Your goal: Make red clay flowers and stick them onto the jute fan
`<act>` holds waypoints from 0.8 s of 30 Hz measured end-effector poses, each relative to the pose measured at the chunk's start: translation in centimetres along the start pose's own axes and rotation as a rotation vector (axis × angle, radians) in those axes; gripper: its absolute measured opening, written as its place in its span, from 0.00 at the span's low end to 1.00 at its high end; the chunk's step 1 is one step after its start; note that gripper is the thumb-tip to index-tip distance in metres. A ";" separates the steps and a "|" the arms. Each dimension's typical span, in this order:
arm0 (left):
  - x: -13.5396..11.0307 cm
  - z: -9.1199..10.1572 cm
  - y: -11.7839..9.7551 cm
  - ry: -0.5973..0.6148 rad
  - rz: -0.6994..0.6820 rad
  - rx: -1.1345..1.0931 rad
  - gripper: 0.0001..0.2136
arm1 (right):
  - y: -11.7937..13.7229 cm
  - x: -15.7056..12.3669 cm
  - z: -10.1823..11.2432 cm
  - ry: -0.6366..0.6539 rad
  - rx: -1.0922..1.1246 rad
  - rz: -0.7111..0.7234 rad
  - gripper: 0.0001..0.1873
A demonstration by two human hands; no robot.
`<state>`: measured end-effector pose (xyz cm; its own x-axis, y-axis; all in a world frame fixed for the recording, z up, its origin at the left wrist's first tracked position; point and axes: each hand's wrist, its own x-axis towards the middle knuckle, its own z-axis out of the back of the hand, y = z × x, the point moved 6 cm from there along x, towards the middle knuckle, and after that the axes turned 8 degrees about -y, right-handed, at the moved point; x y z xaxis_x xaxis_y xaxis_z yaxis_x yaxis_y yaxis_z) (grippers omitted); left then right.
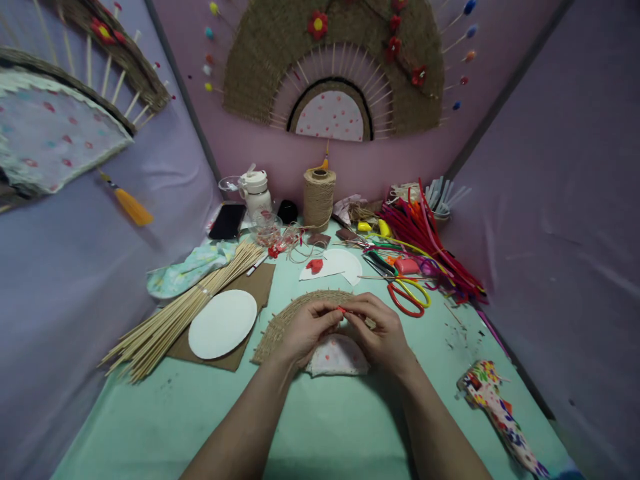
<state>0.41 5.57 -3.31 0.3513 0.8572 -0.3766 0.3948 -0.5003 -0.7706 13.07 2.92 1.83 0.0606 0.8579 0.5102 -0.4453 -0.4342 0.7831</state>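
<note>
"Red bit [341,309], where's it at rn?"
"Btwn both hands' fingertips, just over the woven fan [280,327]. V small, mostly hidden."
"Hands?"
"L hand [313,327]: thumb + index nearly closed, pinching the bit, other fingers curled. R hand [376,327] abt the same, tips meeting it from the other side. Can't tell which grips harder."
"And the fan?"
"On the green surface [200,413], partly under the hands, w/ a dotted white half-round [337,357] at its lower mid."
"Nearby?"
"Just beyond: white paper [345,262] w/ a red scrap [315,266] on it. Scissors [410,294] to the R, red + yellow loops. L side: stick bundle [160,327] & white disc [223,325], both overlapping brown card [261,287]. Twine spool [319,200] upright at the back."
</note>
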 end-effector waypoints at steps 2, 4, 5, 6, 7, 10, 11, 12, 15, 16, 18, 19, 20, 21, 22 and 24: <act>0.1 0.2 0.0 -0.027 -0.012 0.019 0.13 | 0.2 0.0 0.0 0.000 -0.048 0.040 0.09; 0.1 0.3 -0.2 -0.053 -0.057 0.062 0.12 | 0.4 0.0 -0.1 -0.002 -0.096 0.087 0.09; 0.1 0.4 -0.4 -0.062 -0.084 0.096 0.11 | 0.5 -0.1 -0.1 -0.001 -0.119 0.108 0.09; 0.1 0.4 -0.5 -0.067 -0.108 0.131 0.11 | 0.6 -0.1 -0.2 0.002 -0.141 0.127 0.10; 0.1 0.4 -0.6 -0.070 -0.126 0.160 0.10 | 0.6 -0.1 -0.2 0.006 -0.161 0.144 0.10; 0.1 0.4 -0.8 -0.078 -0.151 0.201 0.10 | 0.8 -0.2 -0.3 0.019 -0.216 0.177 0.08; 0.1 0.4 -0.8 -0.076 -0.156 0.214 0.10 | 0.9 -0.2 -0.3 0.021 -0.233 0.183 0.08; 0.0 0.3 -0.9 -0.070 -0.162 0.236 0.09 | 1.1 -0.2 -0.3 0.022 -0.250 0.183 0.07; -0.2 -0.1 -1.2 -0.037 -0.197 0.331 0.08 | 1.2 -0.2 -0.4 0.016 -0.281 0.147 0.04; -0.3 -0.2 -1.4 -0.028 -0.220 0.368 0.07 | 1.2 -0.2 -0.4 0.006 -0.276 0.117 0.04; -0.5 -0.5 -1.9 -0.026 -0.286 0.441 0.05 | 0.7 -0.1 -0.2 -0.041 -0.201 -0.013 0.05; -0.7 -0.6 -2.1 -0.038 -0.324 0.470 0.05 | 0.1 0.0 0.0 -0.077 -0.107 -0.125 0.05; -0.8 -0.6 -2.3 -0.059 -0.353 0.484 0.05 | -0.6 -0.1 0.3 -0.118 0.028 -0.263 0.05; -0.8 -0.5 -2.4 -0.083 -0.364 0.476 0.05 | -1.3 -0.1 0.4 -0.160 0.185 -0.412 0.06; -0.8 -0.3 -2.4 -0.102 -0.352 0.442 0.06 | -2.0 -0.3 0.5 -0.195 0.343 -0.552 0.06; -0.7 -0.1 -2.1 -0.107 -0.284 0.315 0.08 | -2.5 -0.3 0.5 -0.211 0.562 -0.751 0.09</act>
<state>-0.62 5.98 -1.36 0.1695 0.9715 -0.1656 0.1788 -0.1956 -0.9642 14.58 3.63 -0.12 0.3395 0.9225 -0.1835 0.2650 0.0934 0.9597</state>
